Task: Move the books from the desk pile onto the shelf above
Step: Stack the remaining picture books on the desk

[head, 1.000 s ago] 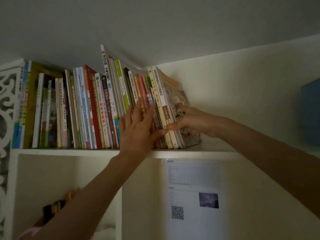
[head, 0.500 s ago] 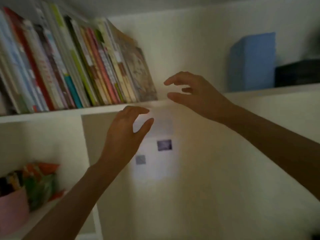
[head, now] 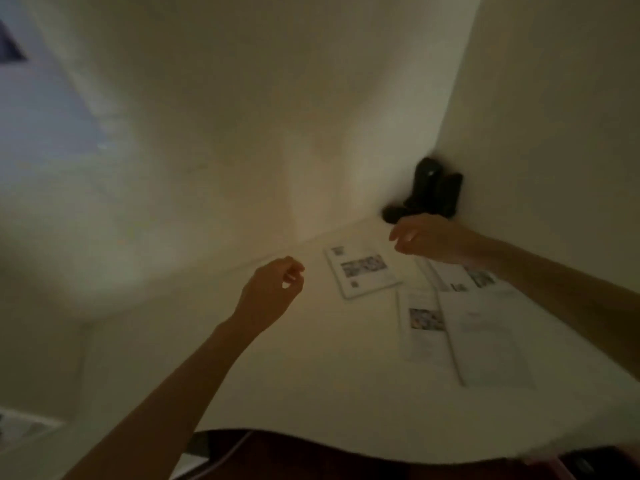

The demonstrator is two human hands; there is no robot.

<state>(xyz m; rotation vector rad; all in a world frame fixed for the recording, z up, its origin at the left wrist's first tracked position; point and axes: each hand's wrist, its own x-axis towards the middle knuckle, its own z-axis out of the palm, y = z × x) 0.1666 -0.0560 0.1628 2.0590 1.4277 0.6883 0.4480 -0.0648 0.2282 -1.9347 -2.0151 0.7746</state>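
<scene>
My view points down at the white desk (head: pixel 311 375). My left hand (head: pixel 270 292) hovers above it with loosely curled fingers and holds nothing. My right hand (head: pixel 429 239) hangs over the desk's back right part, fingers relaxed and empty. Flat printed sheets or thin booklets lie on the desk: one (head: pixel 362 271) between my hands, another (head: pixel 424 323) and a larger one (head: pixel 491 337) below my right forearm. The shelf and its books are out of view. The frame is blurred.
A black object (head: pixel 433 190) stands in the back right corner where the walls meet. The desk's curved front edge (head: pixel 346 441) runs along the bottom, with dark floor below it. White walls rise behind and to the right.
My hands left the books on the shelf and dropped to above the desk. The camera swung down from the shelf to the desk top.
</scene>
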